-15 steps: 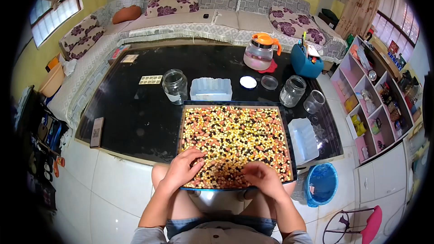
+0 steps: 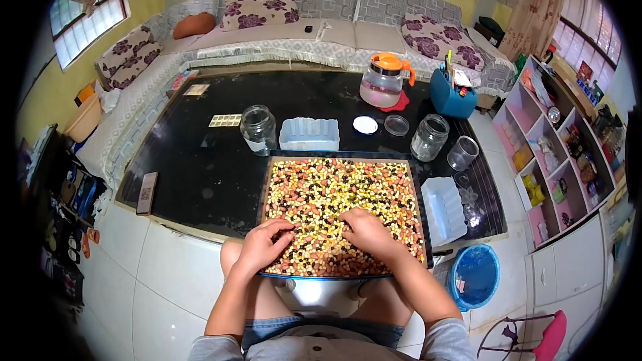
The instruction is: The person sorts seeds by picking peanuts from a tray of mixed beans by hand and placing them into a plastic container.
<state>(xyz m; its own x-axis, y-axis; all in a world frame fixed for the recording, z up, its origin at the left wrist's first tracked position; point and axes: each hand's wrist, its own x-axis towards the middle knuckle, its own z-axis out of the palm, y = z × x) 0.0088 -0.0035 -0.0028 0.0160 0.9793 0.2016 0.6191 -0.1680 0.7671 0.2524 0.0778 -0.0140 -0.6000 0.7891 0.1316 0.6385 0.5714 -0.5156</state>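
Note:
A shallow rectangular tray (image 2: pixel 341 155) lies across my knees and the near table edge. It is filled with mixed yellow corn kernels, black beans and reddish peanuts (image 2: pixel 321 162). At the tray's left side, my left hand (image 2: pixel 262 244) rests on the mix, fingers bent and thumb held apart from them. My right hand (image 2: pixel 369 232) reaches over the middle of the mix with its fingertips down among the kernels. Those fingers are curled together, and whatever is between them is hidden.
On the black table (image 2: pixel 194 180) stand glass jars (image 2: pixel 258 135), a translucent plastic container (image 2: pixel 309 135), another container (image 2: pixel 444 210), a pitcher with an orange lid (image 2: pixel 382 83), and a phone (image 2: pixel 147 192). A blue-lined bin (image 2: pixel 475 277) stands on the floor at right.
My right hand has moved up and left, from the near edge to the tray's middle. My left hand has shifted slightly down and left. The view has tilted a little.

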